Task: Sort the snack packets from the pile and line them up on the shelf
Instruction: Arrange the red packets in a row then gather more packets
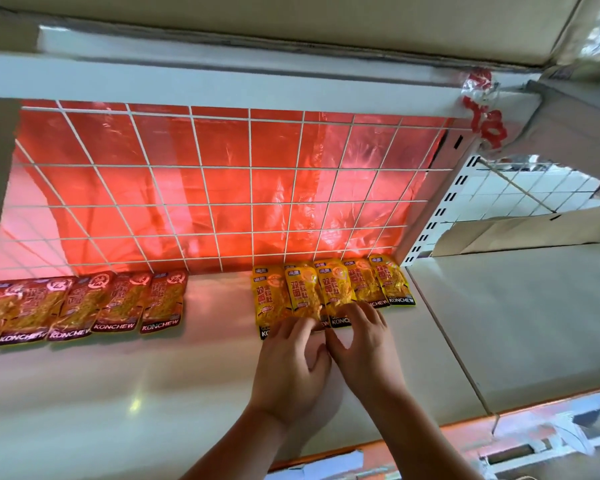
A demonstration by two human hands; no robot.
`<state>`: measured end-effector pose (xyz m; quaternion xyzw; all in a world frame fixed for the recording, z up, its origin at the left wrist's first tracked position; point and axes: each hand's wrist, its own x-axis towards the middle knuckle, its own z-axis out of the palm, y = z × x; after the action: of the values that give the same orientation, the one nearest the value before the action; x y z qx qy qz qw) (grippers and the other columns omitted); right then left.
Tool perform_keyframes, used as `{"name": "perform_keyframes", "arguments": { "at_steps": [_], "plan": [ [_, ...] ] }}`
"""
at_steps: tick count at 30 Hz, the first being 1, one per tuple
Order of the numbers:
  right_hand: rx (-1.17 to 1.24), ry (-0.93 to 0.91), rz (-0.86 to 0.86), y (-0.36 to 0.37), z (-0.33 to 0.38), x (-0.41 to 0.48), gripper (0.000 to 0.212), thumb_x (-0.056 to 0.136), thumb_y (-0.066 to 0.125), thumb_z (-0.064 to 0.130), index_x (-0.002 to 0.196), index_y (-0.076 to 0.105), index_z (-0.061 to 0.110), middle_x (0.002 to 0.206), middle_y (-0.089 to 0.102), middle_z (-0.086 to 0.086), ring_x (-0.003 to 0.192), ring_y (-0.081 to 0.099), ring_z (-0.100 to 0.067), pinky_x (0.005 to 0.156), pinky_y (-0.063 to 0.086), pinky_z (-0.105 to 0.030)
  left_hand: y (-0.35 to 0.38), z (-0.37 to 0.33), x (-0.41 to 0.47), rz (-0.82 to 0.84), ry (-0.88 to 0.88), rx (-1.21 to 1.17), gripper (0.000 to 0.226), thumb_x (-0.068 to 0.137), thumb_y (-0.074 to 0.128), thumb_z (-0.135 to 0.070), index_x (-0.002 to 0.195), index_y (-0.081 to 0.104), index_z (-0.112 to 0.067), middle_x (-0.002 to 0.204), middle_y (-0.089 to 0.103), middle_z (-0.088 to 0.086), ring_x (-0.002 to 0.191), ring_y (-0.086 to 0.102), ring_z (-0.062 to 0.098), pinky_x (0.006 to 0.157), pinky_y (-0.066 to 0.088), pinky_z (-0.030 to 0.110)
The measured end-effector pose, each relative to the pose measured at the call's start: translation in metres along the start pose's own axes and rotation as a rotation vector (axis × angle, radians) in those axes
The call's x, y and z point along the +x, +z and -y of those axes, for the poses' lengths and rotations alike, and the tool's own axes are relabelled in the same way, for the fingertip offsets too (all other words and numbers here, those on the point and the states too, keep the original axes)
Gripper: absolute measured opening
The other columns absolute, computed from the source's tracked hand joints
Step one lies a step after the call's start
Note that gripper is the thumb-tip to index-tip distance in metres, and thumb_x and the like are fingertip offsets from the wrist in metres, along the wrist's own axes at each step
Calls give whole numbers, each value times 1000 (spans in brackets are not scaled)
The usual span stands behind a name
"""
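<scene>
left hand: fingers bent over lower edge of yellow packets; can't tell if gripping
right hand: fingers spread, resting on same row
yellow packets: five, overlapping, 12 o'clock of hands, on shelf; lower labels partly hidden
red packets: 9 o'clock, row cut off at frame edge

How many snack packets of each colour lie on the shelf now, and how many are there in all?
Red packets: 5 (the leftmost is cut off by the picture's edge)
Yellow packets: 5
Total: 10 in view
</scene>
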<state>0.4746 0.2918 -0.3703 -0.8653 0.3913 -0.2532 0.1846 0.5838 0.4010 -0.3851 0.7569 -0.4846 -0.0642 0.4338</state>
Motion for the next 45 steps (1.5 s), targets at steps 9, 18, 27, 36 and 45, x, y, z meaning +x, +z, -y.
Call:
{"name": "perform_keyframes", "arguments": {
  "at_steps": [9, 18, 27, 36, 45],
  "plan": [
    [-17, 47, -191, -59, 42, -9, 27, 78, 65, 39, 104, 61, 29, 106, 59, 13, 100, 56, -16, 82, 52, -34, -23, -32, 18, -52, 131, -222, 28, 86, 58, -34, 109, 69, -23, 102, 68, -11, 96, 64, 14, 84, 56, 39],
    [-23, 6, -614, -213, 106, 10, 26, 82, 64, 32, 107, 62, 29, 110, 57, 18, 106, 52, -3, 92, 37, -10, -98, -187, 91, 11, 521, -469, 22, 87, 55, -37, 101, 68, -25, 96, 67, -16, 92, 61, 5, 78, 50, 28],
    [-122, 15, -862, -388, 59, -14, 30, 81, 64, 34, 111, 63, 33, 104, 64, 16, 89, 60, -2, 75, 48, -24, -91, -339, 117, 249, 751, -511, 8, 84, 61, -29, 89, 66, -33, 90, 66, -20, 84, 62, 1, 71, 46, 20],
    [-363, 234, -606, -487, -103, 22, 52, 72, 77, 36, 120, 59, 39, 118, 61, 1, 102, 60, -30, 80, 46, -31, 1, -448, 181, 409, 689, -130, 8, 89, 68, -36, 95, 65, -41, 90, 68, -25, 81, 62, -6, 62, 39, 10],
    [-384, 180, -343, -517, -165, 82, 49, 69, 68, 18, 117, 66, 30, 115, 64, 1, 103, 63, -28, 81, 52, -33, 84, -470, 251, 163, 761, 500, 43, 96, 61, -38, 137, 65, -28, 124, 64, 3, 113, 57, 24, 93, 50, 34]
  ]
}}
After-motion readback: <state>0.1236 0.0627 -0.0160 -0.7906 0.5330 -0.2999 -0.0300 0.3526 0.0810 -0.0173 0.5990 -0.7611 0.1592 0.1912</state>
